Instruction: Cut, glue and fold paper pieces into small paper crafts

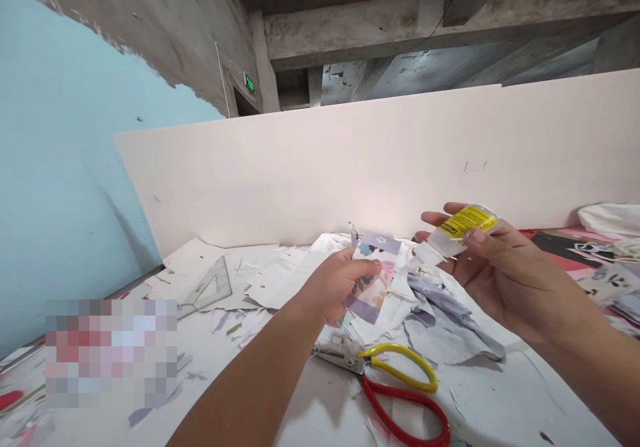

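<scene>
My left hand is closed on a small piece of patterned paper with blue and pink flowers, held up over the table. My right hand grips a small glue bottle with a yellow label, its white tip pointing left toward the paper piece and close to its right edge. Both hands hover above a heap of cut paper scraps. Scissors with one yellow and one red handle lie on the table just below my left hand.
A clear plastic set square lies at the left among white scraps. A tall white board stands along the table's back. More patterned sheets and a white bag sit at the far right. A blue wall is on the left.
</scene>
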`<state>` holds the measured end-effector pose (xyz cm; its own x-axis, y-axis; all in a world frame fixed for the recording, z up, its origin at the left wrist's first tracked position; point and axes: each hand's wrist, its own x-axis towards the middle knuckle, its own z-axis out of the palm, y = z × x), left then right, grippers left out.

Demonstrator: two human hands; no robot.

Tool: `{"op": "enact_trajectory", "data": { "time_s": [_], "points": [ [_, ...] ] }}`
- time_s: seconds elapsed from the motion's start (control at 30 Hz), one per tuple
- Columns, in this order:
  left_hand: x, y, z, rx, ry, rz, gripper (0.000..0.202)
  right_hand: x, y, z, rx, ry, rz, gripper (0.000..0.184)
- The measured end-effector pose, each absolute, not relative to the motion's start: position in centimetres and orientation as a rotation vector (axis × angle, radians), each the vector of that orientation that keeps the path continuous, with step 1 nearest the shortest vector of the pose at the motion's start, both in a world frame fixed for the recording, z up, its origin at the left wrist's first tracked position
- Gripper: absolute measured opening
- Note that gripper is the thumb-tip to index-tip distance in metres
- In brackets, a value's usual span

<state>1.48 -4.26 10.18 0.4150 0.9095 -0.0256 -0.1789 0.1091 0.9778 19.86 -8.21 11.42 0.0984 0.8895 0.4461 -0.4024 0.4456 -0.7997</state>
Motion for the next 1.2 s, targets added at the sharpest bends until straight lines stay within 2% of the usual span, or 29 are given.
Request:
{"op": "enact_trajectory", "data": {
  "time_s": [0.27,0.5,0.63,0.8,1.2],
  "points": [
    [1.76,-4.96,10.8,1.212,0.838,0.913,0.006,19.73,-8.02,11.11,-0.522,-1.121,1.067,0.02],
    [1.76,-4.77,10.68,1.188,0.826,0.918,0.01,19.95,-7.89,10.88,-0.514,-1.139,1.049,0.014],
    [1.74,-4.7,10.72,1.159,0.789,0.907,0.012,20.07,-8.02,10.92,-0.515,-1.132,1.066,0.015],
    [1.65,-4.77,10.78,1.17,0.773,0.879,0.012,19.92,-7.85,11.05,-0.531,-1.094,1.057,0.028],
    [1.69,-4.8,10.47,1.152,0.753,0.892,0.015,20.02,-7.72,10.88,-0.537,-1.1,1.015,0.028]
  ]
}}
